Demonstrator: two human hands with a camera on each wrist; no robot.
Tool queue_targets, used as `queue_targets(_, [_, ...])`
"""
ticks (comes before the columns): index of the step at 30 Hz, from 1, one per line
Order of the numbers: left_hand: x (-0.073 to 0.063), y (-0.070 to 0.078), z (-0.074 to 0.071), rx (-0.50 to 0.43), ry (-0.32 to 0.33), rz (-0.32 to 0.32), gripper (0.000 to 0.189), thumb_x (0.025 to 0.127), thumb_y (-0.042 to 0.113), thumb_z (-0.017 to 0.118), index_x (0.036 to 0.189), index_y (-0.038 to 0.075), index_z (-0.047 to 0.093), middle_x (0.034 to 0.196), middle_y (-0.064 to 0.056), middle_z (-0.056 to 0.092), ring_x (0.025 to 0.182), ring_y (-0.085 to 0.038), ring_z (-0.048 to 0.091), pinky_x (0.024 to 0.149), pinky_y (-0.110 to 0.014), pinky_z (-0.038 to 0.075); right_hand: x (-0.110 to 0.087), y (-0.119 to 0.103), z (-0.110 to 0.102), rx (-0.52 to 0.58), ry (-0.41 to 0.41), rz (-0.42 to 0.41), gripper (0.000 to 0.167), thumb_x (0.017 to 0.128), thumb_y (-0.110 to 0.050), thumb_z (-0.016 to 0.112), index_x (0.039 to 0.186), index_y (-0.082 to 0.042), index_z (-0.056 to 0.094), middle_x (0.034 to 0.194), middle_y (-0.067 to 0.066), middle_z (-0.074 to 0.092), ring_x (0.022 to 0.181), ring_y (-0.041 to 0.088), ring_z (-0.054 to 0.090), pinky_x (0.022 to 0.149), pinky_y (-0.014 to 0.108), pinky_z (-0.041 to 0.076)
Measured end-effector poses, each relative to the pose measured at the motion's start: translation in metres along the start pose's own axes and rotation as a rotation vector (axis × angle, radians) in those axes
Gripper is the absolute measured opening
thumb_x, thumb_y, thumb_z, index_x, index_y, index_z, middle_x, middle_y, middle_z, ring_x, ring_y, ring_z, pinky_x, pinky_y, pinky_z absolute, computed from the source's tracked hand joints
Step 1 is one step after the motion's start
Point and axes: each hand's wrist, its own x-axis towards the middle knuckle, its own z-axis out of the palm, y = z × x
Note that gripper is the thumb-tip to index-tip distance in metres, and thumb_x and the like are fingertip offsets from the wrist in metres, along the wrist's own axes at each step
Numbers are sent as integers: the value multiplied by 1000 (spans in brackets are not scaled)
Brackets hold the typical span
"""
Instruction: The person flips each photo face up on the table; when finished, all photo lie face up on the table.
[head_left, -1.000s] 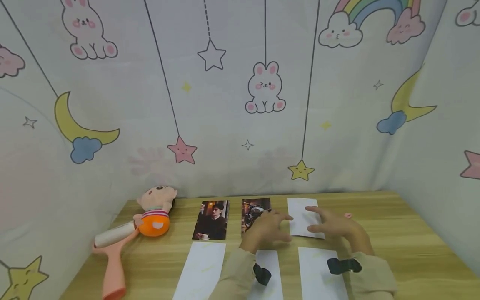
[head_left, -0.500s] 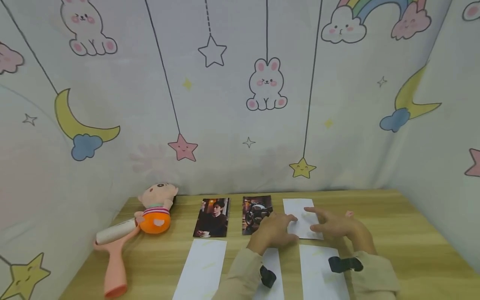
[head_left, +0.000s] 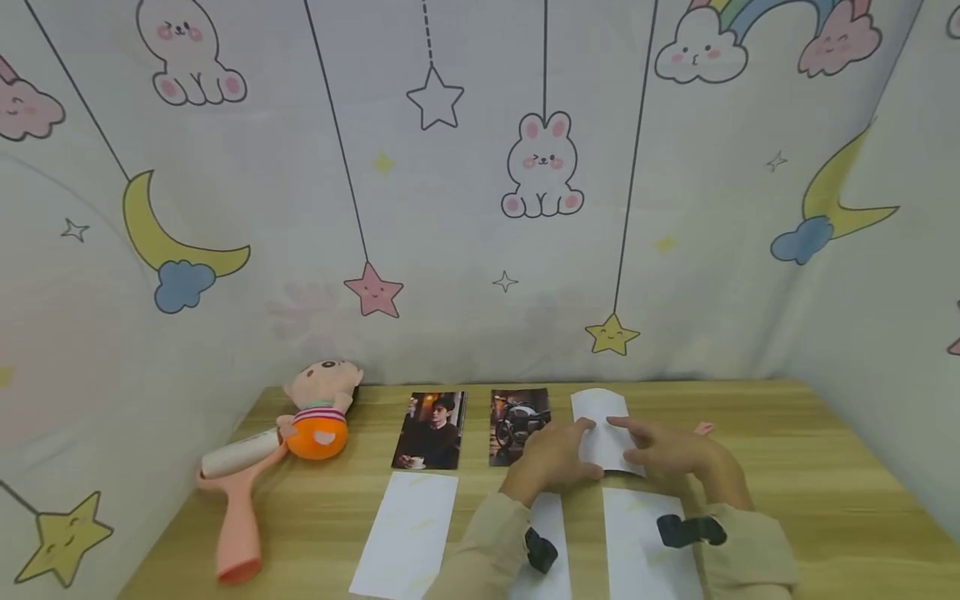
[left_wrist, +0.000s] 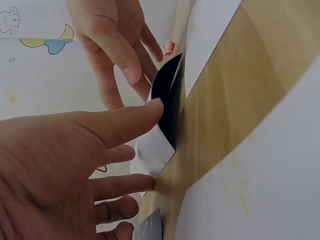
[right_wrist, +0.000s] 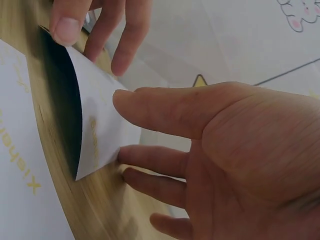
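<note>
A white-backed photo card point(head_left: 602, 446) bows upward between my two hands at the back of the table. Its underside is dark in the left wrist view, and yellow lettering marks the white back of the card point(right_wrist: 95, 112). My left hand point(head_left: 551, 458) touches its left side, with the thumb near the front corner and the other fingers along the edge. Opposite it, my right hand point(head_left: 675, 450) has its fingers extended at the right side, thumb spread away from them. A motorcycle photo point(head_left: 516, 417) lies just left of the card, partly behind my left hand.
Left of the motorcycle lies a photo of a seated person point(head_left: 429, 429). White sheets point(head_left: 405, 533) form a nearer row, one partly under my left forearm. A plush toy point(head_left: 318, 429) and a peach lint roller point(head_left: 238, 525) sit at left; a printed curtain point(head_left: 450, 208) stands behind.
The white card lay flat and now arches up, looking narrower. My left hand has moved right to its left edge; the right hand stays at the right edge. The head view has shifted slightly.
</note>
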Motion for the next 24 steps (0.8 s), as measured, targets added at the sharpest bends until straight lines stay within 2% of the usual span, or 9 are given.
queue_targets(5, [4, 6, 6, 81, 37, -12, 83, 73, 48, 87, 143, 21, 52, 114, -4, 70, 95, -20, 66, 71, -35, 53, -2, -1, 1, 78, -17, -7, 64, 95, -21, 65, 151, -5, 41, 147, 34, 42, 135, 52, 39, 104, 72, 26])
queue_targets(7, [5, 8, 8, 111, 49, -21, 86, 72, 49, 87, 145, 22, 50, 112, -5, 71, 89, -19, 67, 66, -33, 52, -4, -1, 0, 99, -24, -3, 64, 96, -20, 64, 152, -5, 39, 146, 36, 42, 134, 52, 40, 104, 68, 31])
queue_targets(9, [7, 10, 8, 134, 55, -37, 88, 72, 50, 87, 147, 23, 48, 112, -5, 71, 86, -19, 67, 63, -33, 51, -5, -1, -2, 108, -25, 1, 63, 96, -19, 63, 153, -4, 38, 145, 37, 42, 133, 52, 40, 104, 69, 30])
queue_targets(13, [8, 12, 9, 152, 63, -77, 89, 71, 51, 88, 147, 26, 49, 112, -6, 71, 84, -20, 68, 62, -34, 51, -7, 2, -6, 135, -28, 3, 62, 98, -20, 62, 153, -4, 37, 146, 39, 38, 136, 56, 34, 103, 73, 26])
queue_targets(16, [9, 12, 10, 158, 80, -88, 89, 70, 51, 88, 146, 26, 50, 111, -6, 72, 87, -20, 69, 62, -35, 51, -9, 4, -9, 194, -37, 8, 62, 99, -19, 61, 153, -4, 36, 146, 40, 37, 136, 57, 33, 103, 73, 27])
queue_targets(20, [9, 13, 13, 165, 94, -87, 88, 69, 49, 89, 144, 26, 51, 106, -5, 72, 88, -19, 69, 59, -34, 51, -12, 7, -11, 229, -33, -5, 60, 99, -20, 61, 153, -3, 38, 141, 39, 44, 133, 54, 39, 102, 68, 33])
queue_targets(24, [8, 15, 15, 164, 107, -73, 87, 69, 49, 89, 144, 26, 51, 102, -5, 72, 84, -18, 68, 58, -33, 50, -15, 9, -13, 185, -15, -45, 58, 100, -19, 61, 150, 0, 40, 136, 37, 50, 128, 53, 46, 100, 69, 34])
